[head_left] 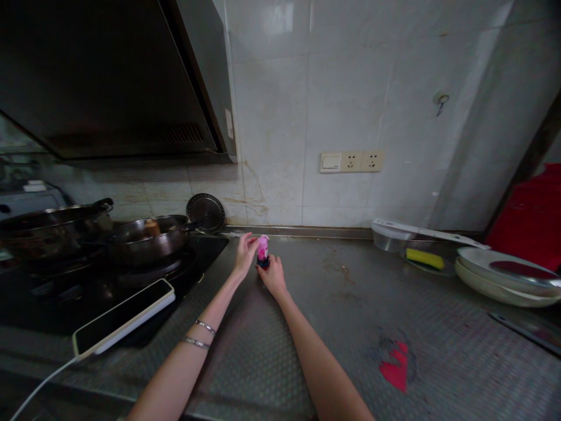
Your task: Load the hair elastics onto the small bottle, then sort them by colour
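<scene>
A small pink bottle-like object [263, 248] with a dark lower part stands on the metal counter, near its back edge. My right hand [272, 275] is closed around the dark lower part from the right. My left hand [245, 255] is at the left of the pink upper part, fingers stretched out and apart. Its fingertips come very near the pink part; whether they touch it I cannot tell. Two silver bracelets [199, 335] circle my left forearm. The object's exact kind is too small to make out.
On the left a gas hob [144, 316] carries a frying pan [144, 248] and a larger pot [52, 231]. A phone [125, 316] with a cable lies at the hob's front. At right are a yellow sponge [425, 258], stacked plates [504, 278] and a red container [528, 216].
</scene>
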Demonstrator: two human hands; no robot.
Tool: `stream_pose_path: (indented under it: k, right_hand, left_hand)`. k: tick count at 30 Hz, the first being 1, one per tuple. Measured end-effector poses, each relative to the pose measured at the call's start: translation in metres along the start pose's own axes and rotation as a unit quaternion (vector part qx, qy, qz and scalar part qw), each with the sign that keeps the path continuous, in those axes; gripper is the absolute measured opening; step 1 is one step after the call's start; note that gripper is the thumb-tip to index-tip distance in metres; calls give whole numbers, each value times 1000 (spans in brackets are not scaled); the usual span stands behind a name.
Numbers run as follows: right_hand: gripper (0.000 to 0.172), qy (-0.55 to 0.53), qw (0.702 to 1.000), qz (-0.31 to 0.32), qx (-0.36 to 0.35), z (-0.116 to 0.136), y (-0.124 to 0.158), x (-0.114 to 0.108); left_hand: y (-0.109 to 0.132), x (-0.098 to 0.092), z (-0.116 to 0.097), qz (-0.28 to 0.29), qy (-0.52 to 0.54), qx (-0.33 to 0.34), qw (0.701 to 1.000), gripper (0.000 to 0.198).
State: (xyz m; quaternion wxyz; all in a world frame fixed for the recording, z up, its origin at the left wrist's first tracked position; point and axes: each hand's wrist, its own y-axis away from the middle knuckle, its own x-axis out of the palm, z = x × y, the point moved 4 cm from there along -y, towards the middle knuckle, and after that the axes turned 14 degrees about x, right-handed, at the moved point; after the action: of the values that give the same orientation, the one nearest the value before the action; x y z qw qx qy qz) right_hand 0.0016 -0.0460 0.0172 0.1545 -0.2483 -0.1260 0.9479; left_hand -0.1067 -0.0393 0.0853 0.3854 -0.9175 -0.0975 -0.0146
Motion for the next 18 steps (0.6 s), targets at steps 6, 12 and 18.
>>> stream_pose_path:
  k: [6, 12, 18]
  right_hand:
    - [37, 12, 1000, -1, -2, 2, 1, -1]
    - [36, 20, 1000, -2, -1, 2, 2, -3]
    - [38, 22, 1000, -2, -1, 1, 1, -2]
  left_hand:
    - [1, -5, -3, -11, -17, -8, 1000, 38]
    - [-1, -9, 0, -51, -17, 3, 999, 34]
    - [2, -6, 4, -34, 0, 0, 999, 37]
